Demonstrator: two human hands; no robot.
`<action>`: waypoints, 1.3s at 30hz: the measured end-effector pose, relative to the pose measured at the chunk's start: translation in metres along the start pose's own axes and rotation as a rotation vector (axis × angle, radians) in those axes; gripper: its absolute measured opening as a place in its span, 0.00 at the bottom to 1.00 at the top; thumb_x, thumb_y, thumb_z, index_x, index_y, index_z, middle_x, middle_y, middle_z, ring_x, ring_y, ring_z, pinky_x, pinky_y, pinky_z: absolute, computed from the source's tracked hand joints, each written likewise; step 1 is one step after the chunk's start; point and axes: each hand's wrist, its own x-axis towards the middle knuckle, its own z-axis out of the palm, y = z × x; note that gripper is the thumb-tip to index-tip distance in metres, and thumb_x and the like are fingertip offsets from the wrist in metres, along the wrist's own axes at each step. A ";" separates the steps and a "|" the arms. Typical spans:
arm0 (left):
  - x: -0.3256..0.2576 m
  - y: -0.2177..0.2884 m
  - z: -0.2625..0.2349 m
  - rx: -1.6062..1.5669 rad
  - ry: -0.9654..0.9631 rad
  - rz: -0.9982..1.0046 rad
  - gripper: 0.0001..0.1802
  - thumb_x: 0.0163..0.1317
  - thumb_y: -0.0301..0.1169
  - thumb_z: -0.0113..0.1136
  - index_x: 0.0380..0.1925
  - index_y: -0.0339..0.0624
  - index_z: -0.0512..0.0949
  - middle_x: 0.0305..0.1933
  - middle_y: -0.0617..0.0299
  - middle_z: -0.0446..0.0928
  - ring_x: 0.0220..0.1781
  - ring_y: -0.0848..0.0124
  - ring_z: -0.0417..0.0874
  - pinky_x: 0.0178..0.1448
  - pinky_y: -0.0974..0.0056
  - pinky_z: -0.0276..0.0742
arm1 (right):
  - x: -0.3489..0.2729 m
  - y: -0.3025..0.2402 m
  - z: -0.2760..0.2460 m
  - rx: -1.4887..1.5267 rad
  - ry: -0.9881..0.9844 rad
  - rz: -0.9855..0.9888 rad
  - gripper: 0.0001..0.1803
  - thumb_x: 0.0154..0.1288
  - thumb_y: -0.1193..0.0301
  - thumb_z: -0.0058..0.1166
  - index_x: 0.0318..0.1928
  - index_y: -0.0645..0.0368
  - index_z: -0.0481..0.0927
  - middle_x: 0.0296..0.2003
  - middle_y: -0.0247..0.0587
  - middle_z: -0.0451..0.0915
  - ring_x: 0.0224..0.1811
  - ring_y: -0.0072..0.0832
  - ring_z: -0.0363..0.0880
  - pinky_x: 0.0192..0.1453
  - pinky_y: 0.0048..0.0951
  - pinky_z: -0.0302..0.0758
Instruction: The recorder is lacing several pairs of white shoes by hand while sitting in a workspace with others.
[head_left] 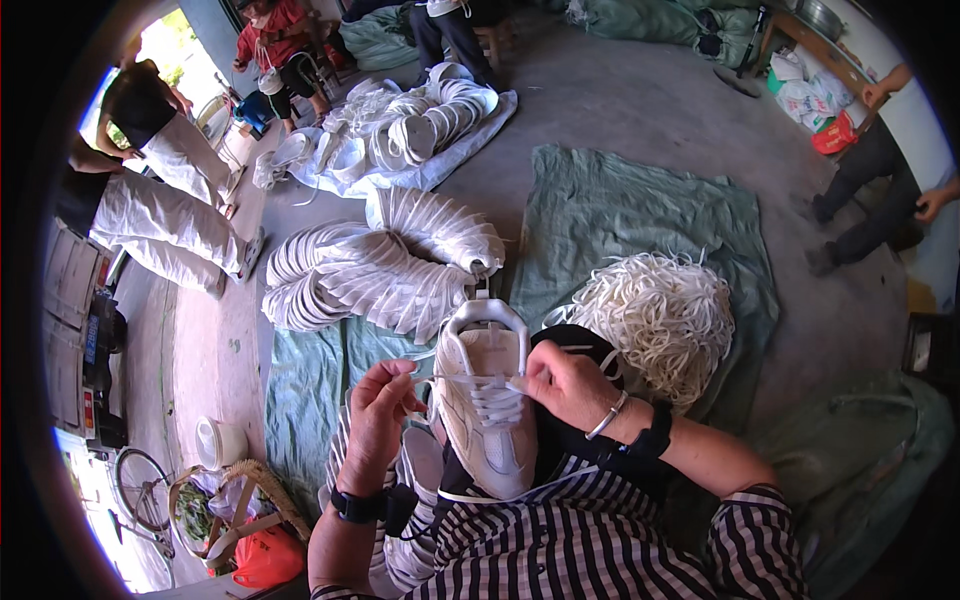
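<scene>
Over the person's lap, a pale shoe point(492, 455) is sitting toe toward the striped shirt point(540, 550), its smooth panels curving up to a rounded, whitish collar. Flat laces point(497, 402) are crossing its front in neat rungs. The left hand point(382, 398) is pinching a thin lace strand point(440, 378) that is stretching across the shoe; the right hand point(568, 385) is closing thumb and fingers at the opposite eyelet edge, though I cannot tell whether lace is caught between them. Ahead, nested shoes point(400, 285) are curving in ribbed rows, and a tangled, noodle-like lace heap point(655, 315) is resting on a creased green tarp point(575, 190). Grey floor point(640, 105) is spreading beyond, where someone in red point(270, 45) is sitting.
</scene>
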 end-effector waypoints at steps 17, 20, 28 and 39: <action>-0.006 -0.010 -0.059 1.254 0.154 0.378 0.15 0.61 0.25 0.50 0.48 0.42 0.75 0.32 0.64 0.81 0.44 0.65 0.75 0.51 0.62 0.69 | -0.160 0.223 -0.213 0.625 0.782 0.897 0.17 0.60 0.74 0.52 0.51 0.59 0.73 0.31 0.38 0.82 0.12 0.14 0.66 0.13 0.19 0.62; -0.002 -0.007 -0.046 1.482 0.223 0.765 0.22 0.62 0.24 0.49 0.58 0.41 0.66 0.35 0.64 0.82 0.42 0.69 0.77 0.50 0.64 0.70 | -0.200 0.252 -0.247 1.175 1.290 0.872 0.25 0.59 0.73 0.54 0.57 0.55 0.66 0.28 0.35 0.82 0.09 0.13 0.58 0.09 0.19 0.54; 0.003 -0.030 0.012 0.451 -0.046 0.360 0.11 0.65 0.23 0.48 0.46 0.33 0.71 0.36 0.56 0.80 0.34 0.75 0.79 0.43 0.70 0.73 | -0.024 0.060 -0.074 0.336 0.289 0.347 0.15 0.63 0.77 0.46 0.51 0.62 0.67 0.28 0.41 0.81 0.20 0.19 0.76 0.27 0.21 0.74; -0.002 -0.034 0.019 0.462 -0.174 0.128 0.10 0.65 0.33 0.54 0.33 0.35 0.76 0.29 0.69 0.75 0.33 0.82 0.70 0.40 0.75 0.68 | -0.008 0.022 -0.010 0.044 -0.010 0.092 0.05 0.56 0.72 0.58 0.29 0.60 0.77 0.22 0.44 0.79 0.26 0.37 0.80 0.28 0.32 0.73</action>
